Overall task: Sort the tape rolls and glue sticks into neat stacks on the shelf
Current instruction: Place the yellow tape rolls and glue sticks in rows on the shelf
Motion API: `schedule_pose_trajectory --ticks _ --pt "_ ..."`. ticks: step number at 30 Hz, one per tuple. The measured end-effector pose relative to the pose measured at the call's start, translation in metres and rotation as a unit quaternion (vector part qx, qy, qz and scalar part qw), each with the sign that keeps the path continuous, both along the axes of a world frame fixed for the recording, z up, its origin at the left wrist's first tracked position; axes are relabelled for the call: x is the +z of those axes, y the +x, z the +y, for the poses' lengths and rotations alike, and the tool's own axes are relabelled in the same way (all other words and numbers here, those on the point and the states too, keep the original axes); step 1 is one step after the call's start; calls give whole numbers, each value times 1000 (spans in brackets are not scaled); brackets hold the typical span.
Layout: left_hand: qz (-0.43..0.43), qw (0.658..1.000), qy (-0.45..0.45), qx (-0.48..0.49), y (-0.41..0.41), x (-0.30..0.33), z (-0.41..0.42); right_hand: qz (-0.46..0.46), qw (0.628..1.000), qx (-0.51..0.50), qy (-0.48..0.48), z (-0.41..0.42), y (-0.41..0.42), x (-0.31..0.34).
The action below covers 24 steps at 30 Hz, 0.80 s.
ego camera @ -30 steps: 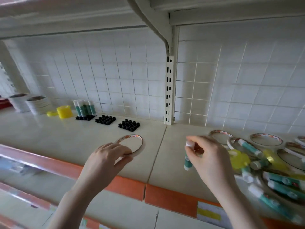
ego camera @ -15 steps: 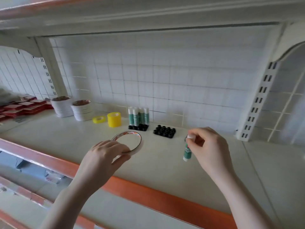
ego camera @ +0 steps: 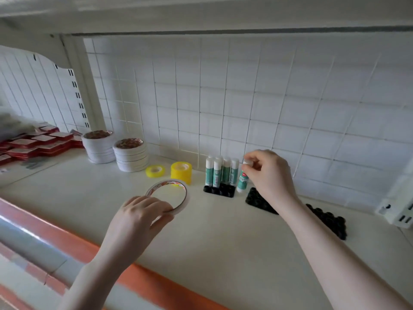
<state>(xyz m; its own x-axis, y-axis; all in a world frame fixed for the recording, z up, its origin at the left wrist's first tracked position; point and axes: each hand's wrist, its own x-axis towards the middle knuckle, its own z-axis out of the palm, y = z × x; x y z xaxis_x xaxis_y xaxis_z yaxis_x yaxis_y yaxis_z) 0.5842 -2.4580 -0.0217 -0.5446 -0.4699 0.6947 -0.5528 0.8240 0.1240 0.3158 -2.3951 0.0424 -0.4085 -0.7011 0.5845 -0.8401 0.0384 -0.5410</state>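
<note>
While my right hand [ego camera: 267, 173] pinches a glue stick [ego camera: 243, 179] by its white cap, the risk I see is the cap pulling off, or the base missing its socket in the black holder [ego camera: 220, 190] and knocking the four glue sticks [ego camera: 221, 173] already standing there. They stand close together, so a sideways nudge could tip them like skittles. My left hand [ego camera: 143, 217] grips a thin tape roll [ego camera: 171, 195] by its near rim, with the far rim tilted up off the shelf [ego camera: 223, 242]; held so lightly on one edge, I judge it could slip and roll away.

My glue stick hangs nearly upright below my right fingertips, just beside the right end of the standing row and above the gap between that holder and a second black holder [ego camera: 259, 201], which my wrist partly covers. My tape roll sits in front of the yellow tape rolls [ego camera: 181, 172]. Its likely home, the two white tape stacks [ego camera: 130, 155] at the back left, lies well apart from it.
</note>
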Motion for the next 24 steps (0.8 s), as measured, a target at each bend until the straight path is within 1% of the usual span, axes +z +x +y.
schedule_pose_trajectory --ticks 5,9,12,18,20,24 --pt "-12 999 20 27 -1 -10 -16 5 1000 30 8 -43 -2 -1" --pt "1 999 33 40 -3 -12 -18 13 999 46 21 -58 0 -16" --pt "-4 998 33 47 -1 -13 -19 25 998 47 27 -65 0 -26" --pt "-1 998 35 47 1 -14 -19 43 998 48 -8 -68 -3 -38" --pt "-2 998 33 45 1 -14 -19 65 996 43 -34 -68 -2 -43" --pt "-5 998 36 44 -1 -14 -20 159 984 45 -66 -69 -4 -50"
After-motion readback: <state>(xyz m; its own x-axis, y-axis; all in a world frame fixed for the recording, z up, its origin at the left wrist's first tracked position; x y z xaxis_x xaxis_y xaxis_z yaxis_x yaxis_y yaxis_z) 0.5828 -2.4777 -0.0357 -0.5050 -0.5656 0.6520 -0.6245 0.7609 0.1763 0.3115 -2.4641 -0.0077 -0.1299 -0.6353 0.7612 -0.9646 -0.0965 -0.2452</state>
